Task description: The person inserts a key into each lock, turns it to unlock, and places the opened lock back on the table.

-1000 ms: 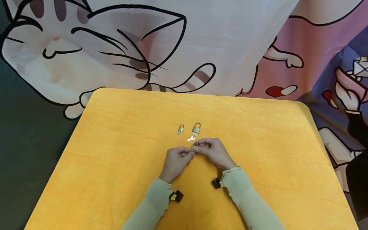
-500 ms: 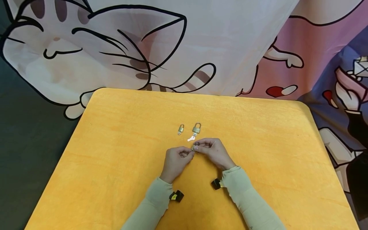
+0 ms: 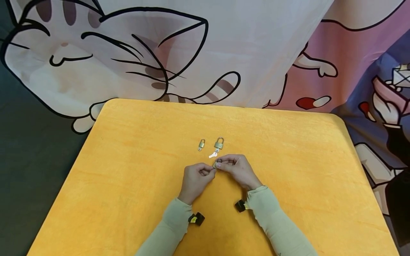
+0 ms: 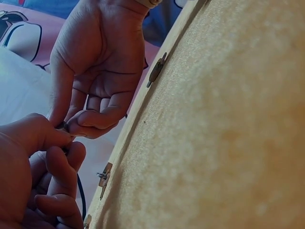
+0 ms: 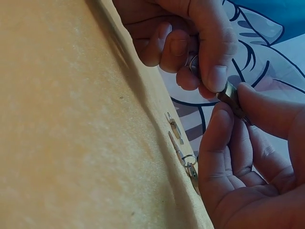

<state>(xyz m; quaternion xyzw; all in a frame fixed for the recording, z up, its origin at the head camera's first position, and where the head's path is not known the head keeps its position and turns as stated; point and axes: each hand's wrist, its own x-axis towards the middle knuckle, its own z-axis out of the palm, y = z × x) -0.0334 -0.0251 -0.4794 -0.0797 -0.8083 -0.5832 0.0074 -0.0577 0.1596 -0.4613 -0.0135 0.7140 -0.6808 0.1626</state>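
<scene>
Partly, fingers [image 5: 220, 130] hide the pinched padlock [image 5: 229, 98].

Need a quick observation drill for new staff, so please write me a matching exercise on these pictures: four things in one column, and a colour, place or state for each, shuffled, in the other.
Column one
1. Small lock
2. Key
3. Right hand
4. Table

Column two
A. Yellow
B. Pinches a metal piece
C. Left of the large lock in the head view
D. Silvery white

Right pairs: 1-C, 2-D, 3-B, 4-A
</scene>
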